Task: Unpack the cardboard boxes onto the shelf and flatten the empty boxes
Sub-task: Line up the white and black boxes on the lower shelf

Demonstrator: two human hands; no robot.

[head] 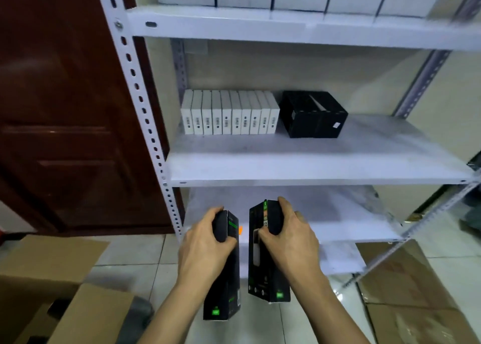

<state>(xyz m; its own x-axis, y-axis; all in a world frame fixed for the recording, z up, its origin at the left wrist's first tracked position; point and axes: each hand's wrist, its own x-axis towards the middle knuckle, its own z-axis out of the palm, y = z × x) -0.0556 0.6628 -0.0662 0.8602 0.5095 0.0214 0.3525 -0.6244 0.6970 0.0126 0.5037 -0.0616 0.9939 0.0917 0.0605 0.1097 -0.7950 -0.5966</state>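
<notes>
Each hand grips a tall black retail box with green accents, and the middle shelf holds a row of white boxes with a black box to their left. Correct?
Not quite. In the head view the black box on the white metal middle shelf sits to the right of the row of upright white boxes, not the left. The rest holds: the left hand and right hand each grip a tall black retail box with green accents.

Labels on the white packs (230, 113) too small; open carton (52, 304) cropped at the edge.

two black green-marked product boxes (223, 268) (268, 252), upright, side by side before white shelf (312, 172), open cardboard box (86, 315) lower left
</notes>
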